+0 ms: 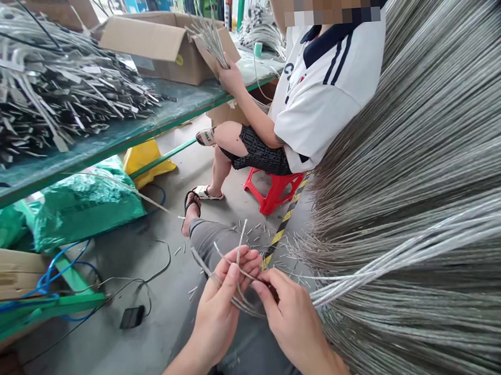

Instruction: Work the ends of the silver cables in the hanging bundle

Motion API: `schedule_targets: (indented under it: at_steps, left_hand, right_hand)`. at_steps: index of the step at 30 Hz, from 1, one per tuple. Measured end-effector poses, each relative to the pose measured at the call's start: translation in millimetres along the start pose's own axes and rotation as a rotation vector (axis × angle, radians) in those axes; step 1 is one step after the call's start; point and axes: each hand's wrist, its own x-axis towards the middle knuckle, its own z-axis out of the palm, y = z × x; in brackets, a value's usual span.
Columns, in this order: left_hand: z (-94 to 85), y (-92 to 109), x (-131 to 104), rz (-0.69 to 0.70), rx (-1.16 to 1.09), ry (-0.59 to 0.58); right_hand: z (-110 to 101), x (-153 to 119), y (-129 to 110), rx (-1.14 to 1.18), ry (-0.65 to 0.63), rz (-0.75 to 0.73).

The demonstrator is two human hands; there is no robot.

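Note:
Above my lap, my left hand [221, 297] is closed on the ends of several thin silvery cables, its thumb pressing them against the fingers. A few cable ends stick up past the thumb, fanned apart. Close beside it, my right hand [285, 301] pinches the same cables between thumb and fingers. From behind the right hand a loose bundle of silvery cables [390, 258] runs off to the right, over a large mass of hanging cables [422, 160]. The right fingertips partly hide what they grip.
At left, a green workbench [177, 107] bears a heap of cables [49, 81] and an open cardboard box [161, 51]. A co-worker [329, 81] sits on a red stool [272, 192], holding cables. A black pedal [131, 317] and cut pieces lie on the floor.

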Motion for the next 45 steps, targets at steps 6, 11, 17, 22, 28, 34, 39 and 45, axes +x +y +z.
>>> schedule_targets:
  at_steps: [6,11,17,22,28,34,39,45]
  left_hand:
    - [-5.7,-9.4,-0.7,0.052,0.058,0.030]
    - [-6.5,-13.3,0.2,0.091,0.073,0.132]
    - [-5.4,-10.9,1.7,0.090,0.077,0.150]
    - [-4.1,-10.5,1.8,0.082,0.051,0.172]
    - [-0.4,-12.9,1.2,0.076,0.030,0.138]
    - [-0.1,-10.2,0.8,0.050,0.018,0.174]
    - [-4.5,-10.9,1.8,0.041,0.019,0.204]
    - [-4.2,-10.6,3.2,0.040,0.024,0.216]
  right_hand:
    - [2.9,-0.9,3.4,0.039,0.047,0.057]
    - [1.4,0.1,3.5,0.050,0.046,0.086]
    - [-1.1,1.1,6.6,0.237,0.024,0.106]
    - [-3.5,6.0,20.0,0.302,0.146,0.142]
    - [-12.0,5.8,10.0,0.220,0.015,0.080]
    - [-12.9,2.0,-1.2,0.146,-0.121,0.071]
    - [-10.8,2.9,2.1,0.149,-0.128,0.101]
    - [-8.7,2.4,1.2,0.192,-0.085,0.123]
